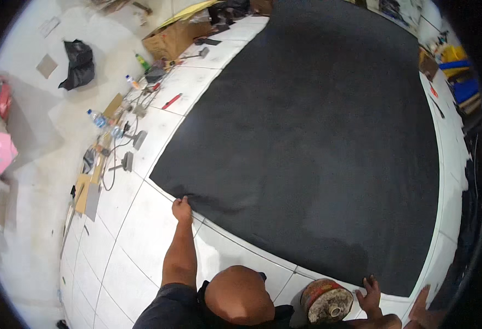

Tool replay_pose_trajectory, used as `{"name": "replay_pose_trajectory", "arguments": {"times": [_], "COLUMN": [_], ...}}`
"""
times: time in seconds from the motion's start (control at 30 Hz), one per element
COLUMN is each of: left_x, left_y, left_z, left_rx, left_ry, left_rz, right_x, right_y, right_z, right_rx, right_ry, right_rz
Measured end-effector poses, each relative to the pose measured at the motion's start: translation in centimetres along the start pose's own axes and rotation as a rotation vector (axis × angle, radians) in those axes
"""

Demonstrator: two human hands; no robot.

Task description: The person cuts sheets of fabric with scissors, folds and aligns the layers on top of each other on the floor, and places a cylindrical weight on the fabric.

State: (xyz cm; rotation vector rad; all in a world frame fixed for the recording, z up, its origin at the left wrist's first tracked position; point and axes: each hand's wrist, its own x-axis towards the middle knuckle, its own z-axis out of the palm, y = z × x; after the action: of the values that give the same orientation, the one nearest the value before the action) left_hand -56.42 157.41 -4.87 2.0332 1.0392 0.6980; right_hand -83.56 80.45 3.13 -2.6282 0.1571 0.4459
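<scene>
A large black sheet (307, 131) lies spread over the white floor tiles, slightly rippled near its front left corner. My left hand (182, 209) is at its near edge close to that corner, fingers closed on the edge. Farther right along the same edge, my right hand (369, 299) rests with fingers spread, touching the sheet's border near the front right corner. Between my body and the right hand stands a round, stained can (327, 301) with a small spout on top. The sheet's far end runs up out of the picture.
Along the left lie a red cutter knife (172, 101), hammers (125, 161), a cable, plastic bottles (96, 118) and cardboard pieces (82, 193). A cardboard box (169, 41) stands at the far left. Blue and yellow items (464, 89) are stacked at the far right. Something skin-coloured (418, 305) shows beside my right hand.
</scene>
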Motion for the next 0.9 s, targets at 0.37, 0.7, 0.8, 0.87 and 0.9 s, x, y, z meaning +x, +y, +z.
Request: {"name": "replay_pose_trajectory", "arguments": {"times": [0.37,0.7,0.8,0.87,0.9], "left_x": [-3.9,-26.7,-29.3,-28.7,-28.7], "left_y": [2.5,13.0,14.6,14.4,14.1], "left_z": [0.8,1.9,2.1,2.4,2.7], "left_rx": [0.257,0.348,0.456,0.521,0.586], "left_ry": [0.052,-0.982,-1.126,-1.148,-1.175], "left_rz": [-0.224,1.072,1.141,1.186,1.169], "right_x": [0.2,0.0,0.8,1.6,2.3], "right_y": [-0.2,1.3,1.6,0.5,-0.8], "right_z": [-0.9,-1.1,-1.4,-2.5,-3.4], "right_rx": [-0.186,-0.117,-0.231,-0.345,-0.208], "right_ry": [0.159,0.037,-0.114,-0.106,-0.061], "right_rz": [-0.19,-0.039,0.127,0.067,0.112]}}
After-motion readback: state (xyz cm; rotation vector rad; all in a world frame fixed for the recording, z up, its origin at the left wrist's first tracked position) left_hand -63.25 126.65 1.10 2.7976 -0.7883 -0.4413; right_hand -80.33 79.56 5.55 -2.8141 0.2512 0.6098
